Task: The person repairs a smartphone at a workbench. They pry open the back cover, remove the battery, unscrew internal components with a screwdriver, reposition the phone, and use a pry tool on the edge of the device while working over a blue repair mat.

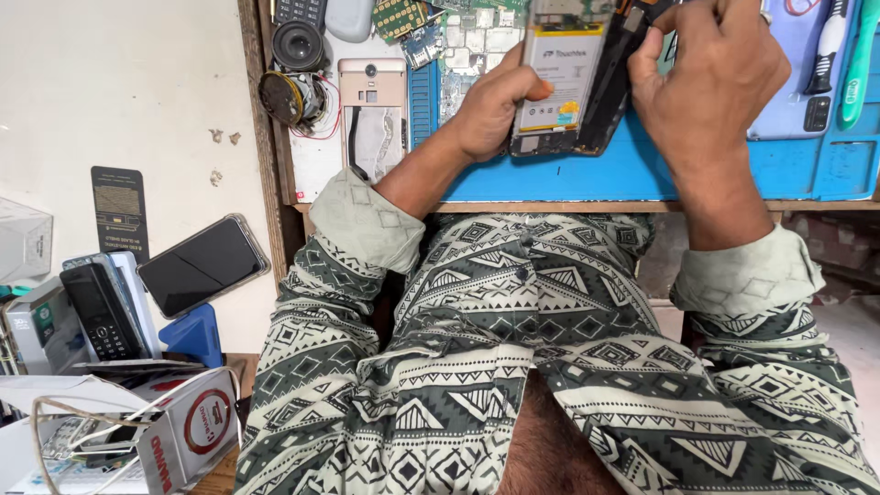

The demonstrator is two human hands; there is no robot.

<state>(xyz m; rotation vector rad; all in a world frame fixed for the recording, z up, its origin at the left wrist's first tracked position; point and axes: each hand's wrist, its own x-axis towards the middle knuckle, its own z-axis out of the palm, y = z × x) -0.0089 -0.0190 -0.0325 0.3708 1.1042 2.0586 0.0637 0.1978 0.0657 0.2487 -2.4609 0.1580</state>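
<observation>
The opened phone sits at top centre of the frame, above the blue mat, its battery and board bared. It could crack or tear a ribbon cable if the two halves are pried apart too sharply; a slip could also gouge the battery. The left hand is clamped on the phone's left edge, thumb on the battery face. The right hand curls over the dark frame at its right, fingers closed on it, wrist bent.
</observation>
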